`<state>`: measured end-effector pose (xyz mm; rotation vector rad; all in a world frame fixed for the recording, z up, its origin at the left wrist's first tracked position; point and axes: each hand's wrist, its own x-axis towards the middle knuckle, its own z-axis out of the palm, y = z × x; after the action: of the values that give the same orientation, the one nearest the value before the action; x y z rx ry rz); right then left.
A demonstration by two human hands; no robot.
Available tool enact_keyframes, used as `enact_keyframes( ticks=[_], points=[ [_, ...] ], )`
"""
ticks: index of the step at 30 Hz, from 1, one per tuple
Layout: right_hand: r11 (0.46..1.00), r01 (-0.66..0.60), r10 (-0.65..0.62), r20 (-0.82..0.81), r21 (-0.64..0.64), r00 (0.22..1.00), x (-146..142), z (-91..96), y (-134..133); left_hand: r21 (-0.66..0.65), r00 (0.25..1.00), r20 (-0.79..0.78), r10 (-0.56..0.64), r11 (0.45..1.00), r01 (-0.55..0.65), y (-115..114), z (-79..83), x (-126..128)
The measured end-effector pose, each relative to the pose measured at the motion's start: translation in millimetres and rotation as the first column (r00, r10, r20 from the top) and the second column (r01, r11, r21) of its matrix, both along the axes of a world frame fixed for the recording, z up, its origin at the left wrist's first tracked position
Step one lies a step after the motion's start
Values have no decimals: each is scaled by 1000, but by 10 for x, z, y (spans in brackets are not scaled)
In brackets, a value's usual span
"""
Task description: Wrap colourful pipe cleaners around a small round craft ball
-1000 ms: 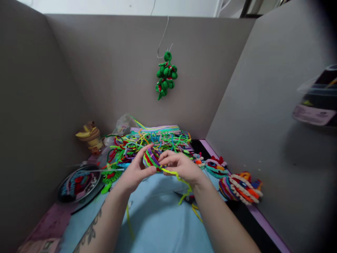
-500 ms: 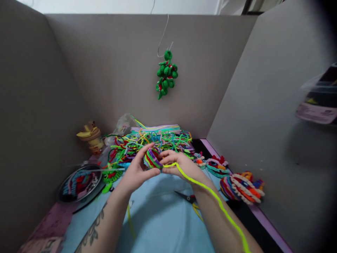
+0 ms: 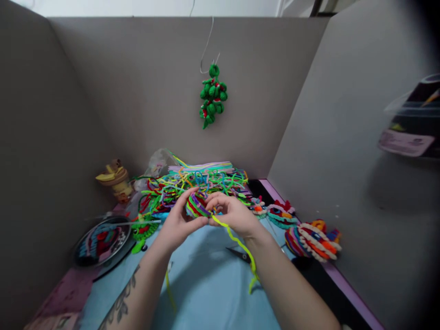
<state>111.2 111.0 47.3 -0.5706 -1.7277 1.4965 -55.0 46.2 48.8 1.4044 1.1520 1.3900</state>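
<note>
My left hand (image 3: pixel 178 223) curls around a small rounded piece of striped pipe cleaners (image 3: pixel 196 208) in red, purple and green, holding it from the left. On its right side, the fingers of my right hand (image 3: pixel 236 217) pinch a yellow-green pipe cleaner (image 3: pixel 241 244) close to the piece. The loose length hangs down below that hand, its wavy end near my right wrist. Beneath the hands, scissors (image 3: pixel 238 253) lie on the blue cloth (image 3: pixel 202 293), their handles hidden behind the pipe cleaner and my right arm.
A heap of mixed pipe cleaners (image 3: pixel 223 179) lies behind the hands. To the left are a round tray (image 3: pixel 79 265) and a green figure (image 3: pixel 140 231). Several colourful fish-like pieces (image 3: pixel 318 243) sit at right. A green ornament (image 3: pixel 213 96) hangs in front of the back wall.
The yellow-green pipe cleaner lay along my right forearm and now hangs below the right hand, shifted left. My right fingers have curled more. The left hand keeps its hold.
</note>
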Motion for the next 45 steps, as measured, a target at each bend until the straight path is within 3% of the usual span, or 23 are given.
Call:
enact_keyframes(
  ticks=[4,8,12,17,24,32,38,45],
  points=[
    [996,-7,-1,-91,-89,996,-41,-16,-24,-63,997,79,-17,998,22,10,-1,21],
    [988,-25,14,-69,-156,997,-43,-50,-18,-91,998,37,-60,994,63,4,5,12],
    [994,10,-9,6,-108,1000,-15,-40,16,-101,999,7,-52,993,53,13,3,-12],
    [1000,-4,4,113,2,994,72,74,36,-112,986,160,-53,991,72,48,-60,-36],
    [1000,-7,6,70,21,998,67,51,32,-130,968,230,-98,983,130,67,-124,-25],
    [990,78,-88,87,121,992,41,34,15,-85,993,119,-10,996,20,67,-78,8],
    [947,182,-210,81,266,974,4,23,17,-79,995,26,101,992,-99,71,-112,88],
    [959,211,-218,18,187,976,-48,-98,93,-98,985,59,163,983,-157,107,-239,152]
  ],
)
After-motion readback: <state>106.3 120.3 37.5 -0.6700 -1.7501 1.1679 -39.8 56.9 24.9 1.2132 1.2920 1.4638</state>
